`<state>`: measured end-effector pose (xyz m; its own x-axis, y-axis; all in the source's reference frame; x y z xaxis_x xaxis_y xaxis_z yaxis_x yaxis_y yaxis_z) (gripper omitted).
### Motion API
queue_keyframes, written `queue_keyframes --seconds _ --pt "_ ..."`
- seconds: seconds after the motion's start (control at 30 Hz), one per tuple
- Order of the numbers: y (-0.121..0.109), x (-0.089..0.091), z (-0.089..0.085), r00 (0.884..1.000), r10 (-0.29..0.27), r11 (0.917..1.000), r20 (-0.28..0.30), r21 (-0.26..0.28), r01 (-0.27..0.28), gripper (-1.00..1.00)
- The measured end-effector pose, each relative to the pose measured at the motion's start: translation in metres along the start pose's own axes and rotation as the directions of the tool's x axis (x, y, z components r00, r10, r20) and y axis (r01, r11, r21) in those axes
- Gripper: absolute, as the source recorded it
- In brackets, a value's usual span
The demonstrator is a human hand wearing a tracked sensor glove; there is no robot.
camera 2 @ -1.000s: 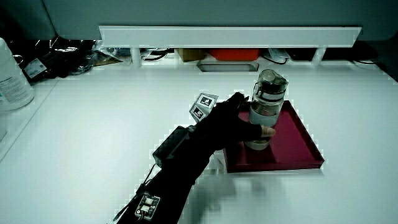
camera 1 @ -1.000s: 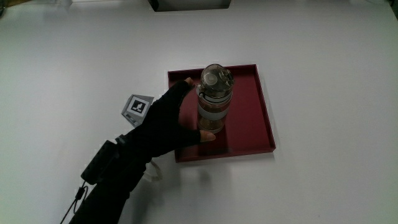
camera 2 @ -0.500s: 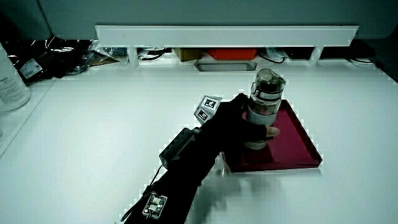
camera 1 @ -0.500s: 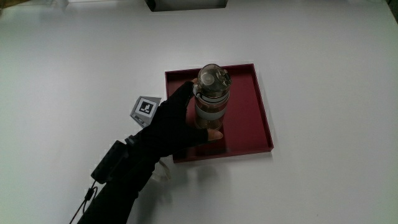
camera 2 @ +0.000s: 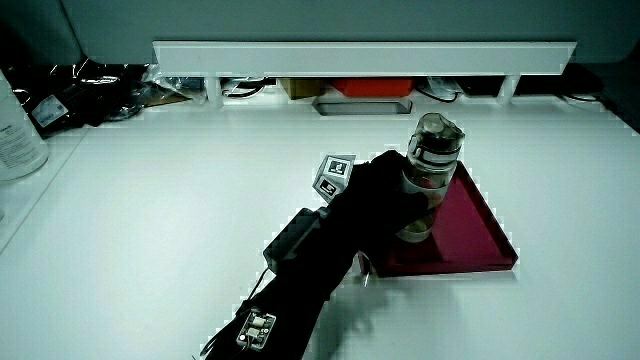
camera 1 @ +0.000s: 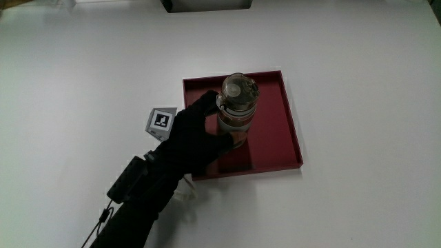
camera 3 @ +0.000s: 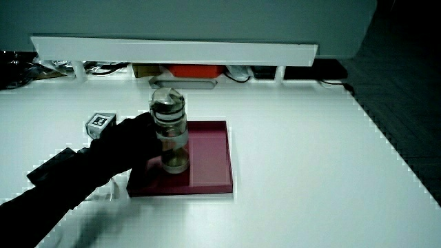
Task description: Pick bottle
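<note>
Hidden: where the glove wraps it, bottle (camera 1: pixel 236 110) body covered on the hand's side — fingertips out of sight around the glass in all three views.
Hand (camera 1: pixel 195 132): closed around the bottle's lower half; patterned cube (camera 1: pixel 160 122) on its back, forearm stretching back toward the person.
Bottle: upright on the dark red tray (camera 1: pixel 275 131), at the tray's part nearest the hand; clear body with a pale band, lid (camera 1: pixel 238 88) on top.
Contact with tray: base looks to rest on the tray floor in a side view (camera 2: pixel 415 232), but cannot tell for sure.
Contents: something brownish inside, too small to name.
Main view only: round lid seen from above, tray's full square outline, bare tray floor beside the bottle.
Side views only: bottle's height (camera 3: pixel 169 134); low white partition (camera 2: pixel 365 55) with clutter under it; cube (camera 3: pixel 101 122) standing clear of the tray.
Cut off: a white container (camera 2: pixel 18 130) at the table's edge, only partly in frame in a side view.
Tray rim: low raised wall all round (camera 3: pixel 213 187) — hand reaches over the rim.
Open room: white table (camera 1: pixel 358 83) bare around the tray, most of the tray floor free.
</note>
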<state>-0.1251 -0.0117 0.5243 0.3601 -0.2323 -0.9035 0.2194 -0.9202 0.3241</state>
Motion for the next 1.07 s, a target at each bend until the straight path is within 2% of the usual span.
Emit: queue_keyframes --seconds 0.07,0.1,0.13,0.2,0.27,0.33,0.4,0.43,0.47,0.5,0.53,0.57,0.6,0.7,0.77,0.8,0.83,0.87,0.9,0.97,1.0,1.03,1.07 --pt "0.001 -0.002 0.001 0.999 -0.02 0.9997 -0.028 0.016 0.021 0.56" --pt "0.001 -0.002 0.0 0.999 -0.032 0.9993 -0.013 0.021 0.032 0.61" --pt "-0.001 0.0 0.0 1.0 -0.006 0.9999 -0.015 0.016 0.006 0.67" --pt "-0.001 -0.002 0.001 1.0 -0.017 0.9992 -0.017 0.036 0.018 0.78" --pt "-0.002 0.0 0.001 1.0 -0.014 0.9993 -0.008 0.034 0.014 0.89" --pt "-0.002 -0.002 0.0 0.999 -0.045 0.9979 -0.025 0.046 0.046 1.0" --pt "-0.004 0.0 0.0 0.998 -0.037 0.9974 -0.045 0.06 0.04 1.0" --pt "-0.004 0.001 0.0 0.999 -0.023 0.9978 -0.043 0.061 0.026 1.0" --pt "-0.004 -0.001 0.0 0.998 -0.048 0.9965 -0.036 0.067 0.05 1.0" --pt "-0.005 0.001 0.0 0.999 -0.025 0.9979 -0.039 0.059 0.027 1.0" --pt "-0.006 0.002 0.001 0.999 -0.029 0.9978 -0.025 0.058 0.031 1.0" --pt "-0.005 0.0 0.002 0.998 -0.063 0.9955 -0.022 0.069 0.064 1.0" --pt "-0.007 0.004 0.003 0.999 -0.049 0.9969 -0.017 0.061 0.05 1.0" --pt "-0.012 0.016 0.009 0.996 -0.084 0.9953 0.004 0.049 0.083 1.0" --pt "-0.016 0.025 0.014 0.994 -0.111 0.993 -0.007 0.041 0.111 1.0" --pt "-0.02 0.029 0.016 0.996 -0.092 0.9952 -0.021 0.032 0.092 1.0" --pt "-0.023 0.034 0.018 0.991 -0.132 0.9905 -0.037 0.034 0.133 1.0" --pt "-0.026 0.039 0.02 0.991 -0.131 0.991 -0.029 0.024 0.131 1.0" --pt "-0.03 0.041 0.021 0.993 -0.103 0.9944 -0.053 0.018 0.104 1.0" --pt "-0.036 0.044 0.025 0.98 -0.154 0.9877 -0.128 0.009 0.156 1.0" --pt "-0.042 0.048 0.027 0.978 -0.059 0.9981 -0.199 0.001 0.061 1.0" --pt "-0.047 0.051 0.027 0.979 -0.066 0.9978 -0.194 -0.011 0.065 1.0" --pt "-0.052 0.054 0.029 0.975 -0.045 0.9989 -0.219 -0.019 0.042 1.0"
